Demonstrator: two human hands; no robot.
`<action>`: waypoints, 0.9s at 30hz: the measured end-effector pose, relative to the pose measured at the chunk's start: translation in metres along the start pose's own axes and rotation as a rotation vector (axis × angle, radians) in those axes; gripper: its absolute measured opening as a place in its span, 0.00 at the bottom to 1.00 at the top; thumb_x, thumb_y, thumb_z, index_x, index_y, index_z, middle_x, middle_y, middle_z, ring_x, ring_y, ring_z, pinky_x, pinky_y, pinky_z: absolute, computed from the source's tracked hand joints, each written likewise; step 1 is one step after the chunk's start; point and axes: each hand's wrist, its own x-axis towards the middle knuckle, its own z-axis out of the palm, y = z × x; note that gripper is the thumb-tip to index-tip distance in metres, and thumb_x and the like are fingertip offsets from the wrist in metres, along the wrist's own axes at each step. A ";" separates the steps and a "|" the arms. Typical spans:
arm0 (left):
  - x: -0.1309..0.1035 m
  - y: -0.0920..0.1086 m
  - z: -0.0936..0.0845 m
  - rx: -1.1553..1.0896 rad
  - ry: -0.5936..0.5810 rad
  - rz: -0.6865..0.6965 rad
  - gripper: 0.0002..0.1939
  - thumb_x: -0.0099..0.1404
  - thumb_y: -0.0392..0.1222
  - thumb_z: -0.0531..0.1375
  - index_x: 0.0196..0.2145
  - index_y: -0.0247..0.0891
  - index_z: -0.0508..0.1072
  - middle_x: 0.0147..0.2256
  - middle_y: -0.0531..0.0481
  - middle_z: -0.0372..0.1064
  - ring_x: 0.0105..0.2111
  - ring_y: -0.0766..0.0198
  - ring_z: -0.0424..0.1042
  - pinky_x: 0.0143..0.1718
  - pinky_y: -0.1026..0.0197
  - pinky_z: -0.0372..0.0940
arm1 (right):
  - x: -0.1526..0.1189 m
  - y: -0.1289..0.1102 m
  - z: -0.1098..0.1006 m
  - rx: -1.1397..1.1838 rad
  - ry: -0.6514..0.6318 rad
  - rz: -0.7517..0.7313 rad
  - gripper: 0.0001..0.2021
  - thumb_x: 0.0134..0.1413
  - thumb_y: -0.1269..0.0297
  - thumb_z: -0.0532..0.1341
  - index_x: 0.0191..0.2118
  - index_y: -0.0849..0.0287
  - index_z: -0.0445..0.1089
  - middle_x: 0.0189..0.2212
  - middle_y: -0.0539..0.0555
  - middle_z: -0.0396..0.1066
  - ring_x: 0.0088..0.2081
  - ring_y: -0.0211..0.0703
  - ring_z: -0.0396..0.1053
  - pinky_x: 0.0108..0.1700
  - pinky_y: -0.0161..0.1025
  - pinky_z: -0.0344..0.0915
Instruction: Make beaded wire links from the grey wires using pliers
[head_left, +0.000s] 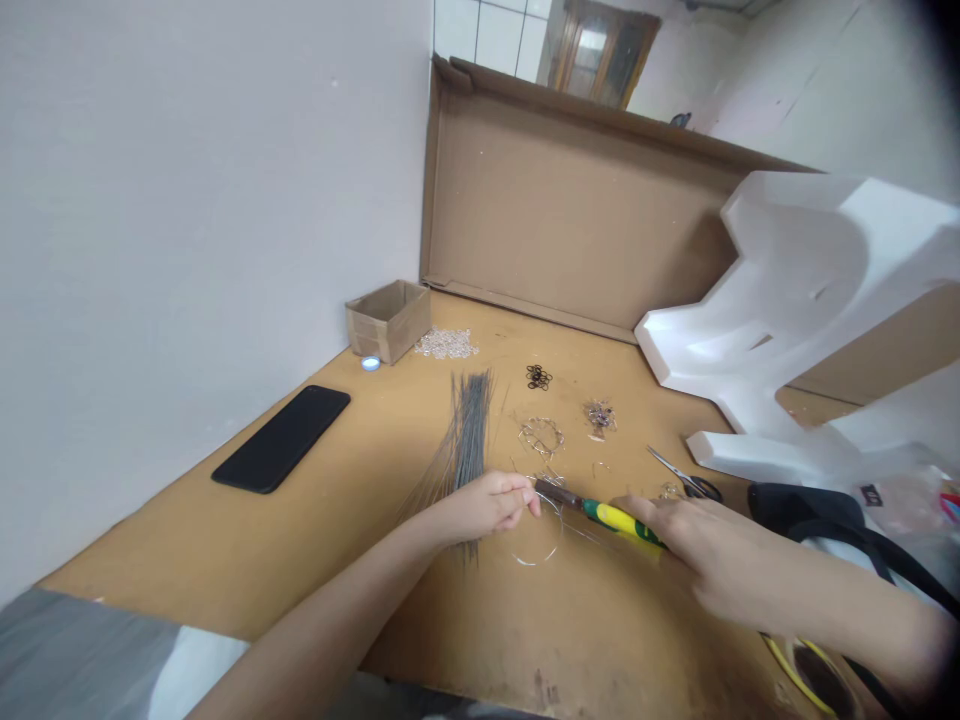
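Note:
My left hand [501, 503] is closed in a pinch, with a thin wire [561, 532] at its fingertips that curves down in a loop. My right hand [679, 530] grips pliers [611, 516] by their yellow and green handles. The dark jaws of the pliers reach the wire right beside my left fingertips; whether they are closed on it is too small to tell. A bundle of straight grey wires [472, 420] lies behind and partly under my left hand. Just beyond the jaws are bent wire pieces [541, 436].
A black phone [282, 438] lies at the left. Further back are a small cardboard box [388, 325], a blue cap [370, 364], clear beads [448, 344] and black rings [538, 377]. Scissors [697, 485] and white foam packing [802, 270] stand at the right.

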 end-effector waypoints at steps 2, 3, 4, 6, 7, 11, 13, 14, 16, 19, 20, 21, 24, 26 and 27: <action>0.000 0.000 0.000 0.001 0.004 0.012 0.16 0.63 0.49 0.46 0.32 0.34 0.65 0.15 0.61 0.50 0.15 0.74 0.48 0.18 0.70 0.48 | -0.001 -0.003 0.000 0.002 -0.072 -0.043 0.24 0.35 0.80 0.52 0.43 0.55 0.66 0.26 0.52 0.71 0.30 0.44 0.69 0.31 0.35 0.56; 0.000 0.001 0.001 0.003 0.006 0.014 0.16 0.63 0.49 0.46 0.32 0.34 0.65 0.15 0.60 0.51 0.15 0.74 0.48 0.19 0.70 0.48 | -0.001 -0.004 0.000 -0.005 -0.095 -0.052 0.25 0.35 0.81 0.51 0.43 0.56 0.65 0.26 0.52 0.71 0.31 0.45 0.69 0.31 0.35 0.55; 0.000 0.000 0.001 0.005 0.007 0.016 0.16 0.63 0.49 0.46 0.32 0.34 0.64 0.15 0.60 0.51 0.15 0.74 0.48 0.19 0.70 0.48 | -0.002 -0.006 0.001 -0.018 -0.101 -0.048 0.26 0.34 0.81 0.51 0.44 0.56 0.65 0.26 0.53 0.71 0.31 0.45 0.68 0.31 0.36 0.55; 0.000 0.000 0.001 0.005 0.011 0.020 0.16 0.63 0.49 0.46 0.31 0.34 0.64 0.15 0.60 0.51 0.15 0.74 0.48 0.19 0.69 0.49 | -0.003 -0.009 0.002 -0.044 -0.098 -0.041 0.27 0.33 0.82 0.50 0.44 0.56 0.64 0.26 0.53 0.70 0.31 0.46 0.68 0.30 0.36 0.54; 0.000 0.000 0.001 0.003 0.012 0.020 0.15 0.63 0.48 0.46 0.31 0.34 0.64 0.15 0.60 0.51 0.15 0.74 0.48 0.19 0.69 0.48 | -0.004 -0.010 0.002 -0.052 -0.091 -0.042 0.27 0.33 0.82 0.50 0.44 0.56 0.64 0.26 0.53 0.70 0.31 0.46 0.68 0.30 0.36 0.54; 0.000 0.000 0.001 -0.007 0.007 0.020 0.14 0.63 0.47 0.46 0.30 0.35 0.63 0.15 0.60 0.51 0.15 0.74 0.48 0.19 0.70 0.48 | -0.006 -0.012 0.006 -0.069 -0.057 -0.062 0.27 0.33 0.83 0.50 0.44 0.56 0.64 0.28 0.53 0.69 0.31 0.45 0.67 0.30 0.36 0.53; 0.000 0.000 0.000 -0.014 0.009 0.025 0.14 0.63 0.46 0.46 0.30 0.35 0.63 0.15 0.60 0.51 0.15 0.74 0.48 0.18 0.70 0.48 | -0.005 -0.012 0.008 -0.083 -0.040 -0.072 0.27 0.33 0.82 0.50 0.44 0.56 0.63 0.29 0.54 0.69 0.31 0.44 0.67 0.30 0.36 0.53; 0.000 0.000 0.000 -0.021 0.011 0.031 0.13 0.63 0.46 0.46 0.30 0.35 0.63 0.15 0.60 0.51 0.15 0.74 0.48 0.18 0.70 0.48 | -0.005 -0.012 0.009 -0.090 -0.033 -0.078 0.27 0.33 0.82 0.50 0.44 0.56 0.63 0.30 0.54 0.69 0.31 0.44 0.67 0.30 0.36 0.53; 0.000 -0.001 0.000 -0.036 0.011 0.041 0.13 0.63 0.46 0.46 0.29 0.35 0.63 0.14 0.61 0.51 0.14 0.74 0.48 0.18 0.70 0.48 | -0.005 -0.011 0.010 -0.099 -0.017 -0.091 0.27 0.33 0.82 0.50 0.44 0.57 0.63 0.31 0.54 0.69 0.32 0.44 0.67 0.30 0.36 0.53; 0.001 -0.001 -0.001 -0.043 0.009 0.042 0.13 0.63 0.46 0.46 0.29 0.35 0.63 0.14 0.61 0.50 0.14 0.74 0.48 0.17 0.70 0.47 | -0.005 -0.010 0.011 -0.102 -0.005 -0.107 0.28 0.33 0.82 0.50 0.46 0.57 0.62 0.31 0.54 0.69 0.31 0.43 0.67 0.30 0.35 0.53; 0.001 -0.002 -0.001 -0.040 0.011 0.039 0.13 0.63 0.45 0.46 0.29 0.35 0.63 0.14 0.61 0.50 0.14 0.74 0.48 0.17 0.70 0.47 | -0.005 -0.010 0.012 -0.103 -0.002 -0.110 0.28 0.33 0.82 0.51 0.46 0.57 0.62 0.31 0.54 0.69 0.31 0.43 0.67 0.30 0.35 0.53; 0.001 -0.002 -0.001 -0.035 0.013 0.038 0.13 0.63 0.45 0.46 0.29 0.35 0.63 0.14 0.61 0.51 0.14 0.74 0.48 0.17 0.70 0.47 | -0.005 -0.010 0.012 -0.105 0.001 -0.113 0.28 0.33 0.82 0.51 0.46 0.57 0.62 0.30 0.54 0.69 0.31 0.43 0.67 0.29 0.35 0.53; 0.001 -0.003 0.000 -0.036 0.009 0.037 0.13 0.63 0.44 0.46 0.29 0.35 0.63 0.14 0.61 0.51 0.14 0.74 0.48 0.17 0.70 0.47 | -0.006 -0.014 0.012 -0.145 0.027 -0.131 0.28 0.32 0.82 0.50 0.45 0.58 0.62 0.28 0.53 0.68 0.30 0.42 0.67 0.28 0.35 0.52; 0.001 -0.004 0.000 -0.047 0.003 0.041 0.13 0.63 0.44 0.46 0.29 0.35 0.63 0.14 0.60 0.51 0.14 0.74 0.48 0.18 0.70 0.48 | -0.006 -0.018 0.013 -0.216 0.052 -0.131 0.28 0.30 0.82 0.50 0.44 0.58 0.62 0.28 0.53 0.68 0.29 0.43 0.67 0.27 0.35 0.51; 0.001 -0.004 0.000 -0.052 0.003 0.045 0.13 0.63 0.44 0.46 0.28 0.34 0.63 0.14 0.60 0.51 0.14 0.74 0.48 0.18 0.70 0.48 | -0.006 -0.019 0.013 -0.254 0.060 -0.127 0.28 0.30 0.82 0.50 0.44 0.58 0.62 0.28 0.53 0.67 0.28 0.44 0.67 0.26 0.35 0.51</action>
